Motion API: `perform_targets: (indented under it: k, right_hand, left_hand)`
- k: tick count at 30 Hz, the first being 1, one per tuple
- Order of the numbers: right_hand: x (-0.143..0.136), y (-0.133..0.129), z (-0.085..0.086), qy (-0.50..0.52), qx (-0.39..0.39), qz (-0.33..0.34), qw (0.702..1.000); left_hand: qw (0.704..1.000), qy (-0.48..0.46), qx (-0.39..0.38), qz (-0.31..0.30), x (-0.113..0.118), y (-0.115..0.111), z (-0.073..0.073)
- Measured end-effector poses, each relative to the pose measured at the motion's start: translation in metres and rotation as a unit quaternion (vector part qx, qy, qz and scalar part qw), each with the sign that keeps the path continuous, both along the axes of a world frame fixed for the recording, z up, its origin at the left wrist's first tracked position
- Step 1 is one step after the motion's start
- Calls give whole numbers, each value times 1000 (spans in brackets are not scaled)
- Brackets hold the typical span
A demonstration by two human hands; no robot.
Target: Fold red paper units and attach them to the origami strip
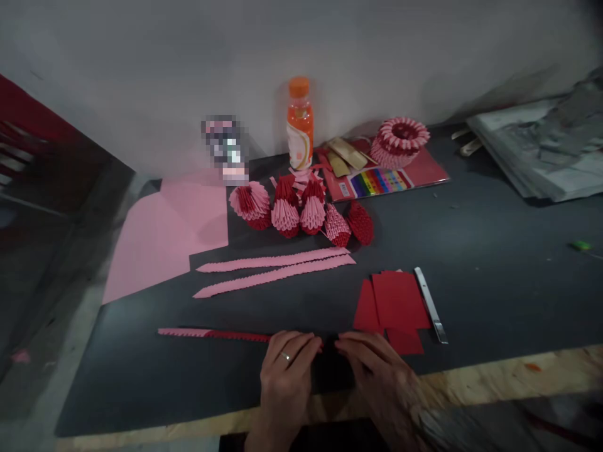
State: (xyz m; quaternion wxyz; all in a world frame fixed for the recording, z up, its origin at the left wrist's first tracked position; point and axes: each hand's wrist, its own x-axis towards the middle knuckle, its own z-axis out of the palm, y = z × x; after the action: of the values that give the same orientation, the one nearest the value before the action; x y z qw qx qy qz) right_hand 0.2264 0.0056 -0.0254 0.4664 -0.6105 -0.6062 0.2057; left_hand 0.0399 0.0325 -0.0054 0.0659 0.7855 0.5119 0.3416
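Observation:
A thin folded-paper strip, pink at its left end and dark red further right, lies on the dark table. Its right end reaches my left hand, whose fingers are bent and pressed together over it, a ring on one finger. A small gap to the right, my right hand has its fingers pinched together; whatever they hold, if anything, is too small to tell. Beside that hand lie red paper pieces and a silver cutter. Two longer pink folded strips lie farther back.
Several pink and red folded-paper pieces stand mid-table. Behind them are an orange bottle, a ring-shaped paper piece and a red paper pack. Pink sheets lie left; a stack of papers is at right.

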Motion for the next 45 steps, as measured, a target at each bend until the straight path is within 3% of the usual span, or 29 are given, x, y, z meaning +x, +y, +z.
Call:
perform_targets:
  k: [4, 23, 42, 45]
  right_hand:
    - [-7, 3, 4, -104, -4, -8, 995]
    - [-14, 3, 4, -144, 8, -7, 990]
    - [-10, 4, 2, -194, 12, 70, 978]
    - [-10, 7, 4, -170, 6, 55, 984]
  left_hand:
    - [1000, 6, -9, -15, -3, 1, 0]
    - [999, 11, -37, -5, -1, -2, 2]
    - [998, -20, -47, -25, -4, 1, 5]
    - [998, -24, -58, -14, -4, -2, 3]
